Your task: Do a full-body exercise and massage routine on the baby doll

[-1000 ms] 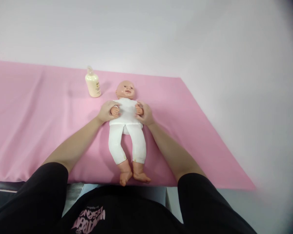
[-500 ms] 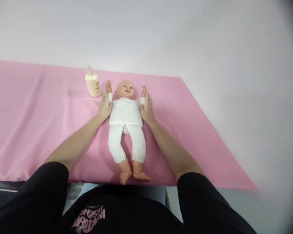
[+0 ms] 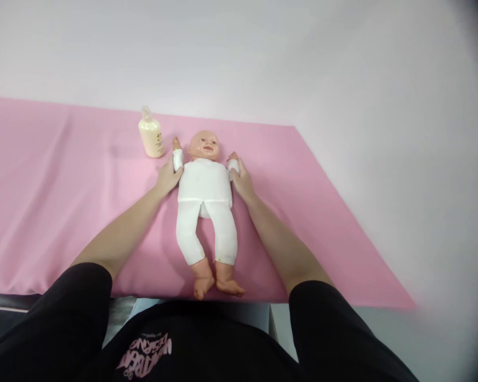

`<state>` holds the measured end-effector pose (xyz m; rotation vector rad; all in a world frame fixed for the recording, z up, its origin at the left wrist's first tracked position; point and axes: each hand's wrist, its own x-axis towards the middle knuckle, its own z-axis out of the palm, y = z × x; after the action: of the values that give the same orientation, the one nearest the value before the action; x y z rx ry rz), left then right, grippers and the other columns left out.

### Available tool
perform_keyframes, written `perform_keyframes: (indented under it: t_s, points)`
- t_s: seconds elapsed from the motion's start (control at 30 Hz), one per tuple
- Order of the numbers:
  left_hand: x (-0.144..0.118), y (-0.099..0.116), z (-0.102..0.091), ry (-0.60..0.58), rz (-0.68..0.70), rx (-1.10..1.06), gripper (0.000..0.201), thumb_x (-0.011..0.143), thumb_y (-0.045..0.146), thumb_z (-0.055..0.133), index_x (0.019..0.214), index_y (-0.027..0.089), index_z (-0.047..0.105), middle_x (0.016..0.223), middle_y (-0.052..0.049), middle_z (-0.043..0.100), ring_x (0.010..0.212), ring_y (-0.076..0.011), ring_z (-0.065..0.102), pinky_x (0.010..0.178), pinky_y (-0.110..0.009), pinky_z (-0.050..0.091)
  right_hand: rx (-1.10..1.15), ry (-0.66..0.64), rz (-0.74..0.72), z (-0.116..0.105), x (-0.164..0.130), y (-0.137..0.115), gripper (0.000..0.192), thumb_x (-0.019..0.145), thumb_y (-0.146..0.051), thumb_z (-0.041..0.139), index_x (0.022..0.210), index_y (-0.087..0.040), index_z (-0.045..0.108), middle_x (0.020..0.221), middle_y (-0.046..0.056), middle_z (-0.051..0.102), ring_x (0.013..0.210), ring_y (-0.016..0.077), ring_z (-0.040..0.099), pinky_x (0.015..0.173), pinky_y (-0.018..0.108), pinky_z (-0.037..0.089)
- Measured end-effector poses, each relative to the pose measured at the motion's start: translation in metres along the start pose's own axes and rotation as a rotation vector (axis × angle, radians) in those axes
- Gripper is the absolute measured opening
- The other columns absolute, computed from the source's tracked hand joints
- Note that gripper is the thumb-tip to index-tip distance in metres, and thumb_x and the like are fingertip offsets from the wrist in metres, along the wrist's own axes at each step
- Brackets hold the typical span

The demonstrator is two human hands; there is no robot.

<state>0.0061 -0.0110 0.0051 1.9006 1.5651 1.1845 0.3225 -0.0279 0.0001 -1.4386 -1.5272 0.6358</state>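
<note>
A baby doll [image 3: 205,192] in a white top and white trousers lies on its back on a pink cloth [image 3: 63,201], head away from me. My left hand [image 3: 167,178] grips the doll's upper arm on the left, which points up beside the head. My right hand [image 3: 242,179] grips the other arm at the right shoulder; that arm is bent lower, out to the side. The doll's bare feet reach the near edge of the cloth.
A cream lotion bottle [image 3: 151,137] with a pump top stands upright just left of the doll's head, close to the raised arm. The pink cloth ends at the right in a slanted edge [image 3: 334,196]; beyond lies a pale surface. A plain wall rises behind.
The doll's arms went from folded on the chest to raised beside the head. Since then the arm in my right hand has come down and outward.
</note>
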Motion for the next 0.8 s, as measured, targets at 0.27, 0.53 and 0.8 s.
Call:
perform_keyframes:
  t_s: [0.27, 0.53, 0.8]
  points:
    - [-0.003, 0.005, 0.001, 0.118, 0.147, -0.278, 0.11, 0.082, 0.058, 0.079, 0.166, 0.02, 0.018, 0.163, -0.021, 0.041, 0.151, -0.0363, 0.045, 0.124, -0.052, 0.039, 0.159, 0.182, -0.305, 0.005, -0.002, 0.0, 0.09, 0.089, -0.064, 0.061, 0.159, -0.023, 0.024, 0.16, 0.02, 0.043, 0.142, 0.0318, 0.053, 0.116, 0.056, 0.049]
    - [-0.022, 0.032, -0.011, -0.043, 0.593, -0.122, 0.061, 0.084, 0.05, 0.071, 0.135, 0.019, 0.059, 0.114, -0.011, 0.073, 0.108, -0.0276, 0.07, 0.104, -0.045, 0.054, 0.026, 0.07, -0.746, -0.001, -0.022, -0.017, 0.037, 0.093, -0.058, 0.056, 0.107, -0.025, 0.067, 0.098, 0.009, 0.072, 0.096, 0.0292, 0.07, 0.093, 0.051, 0.058]
    - [-0.018, 0.03, -0.007, -0.06, 0.528, 0.006, 0.07, 0.091, 0.055, 0.064, 0.147, 0.015, 0.049, 0.133, -0.018, 0.068, 0.126, -0.0335, 0.065, 0.114, -0.052, 0.048, -0.045, 0.072, -0.649, 0.005, -0.021, -0.015, 0.055, 0.098, -0.054, 0.05, 0.144, -0.025, 0.053, 0.134, 0.013, 0.069, 0.126, 0.0317, 0.064, 0.112, 0.055, 0.051]
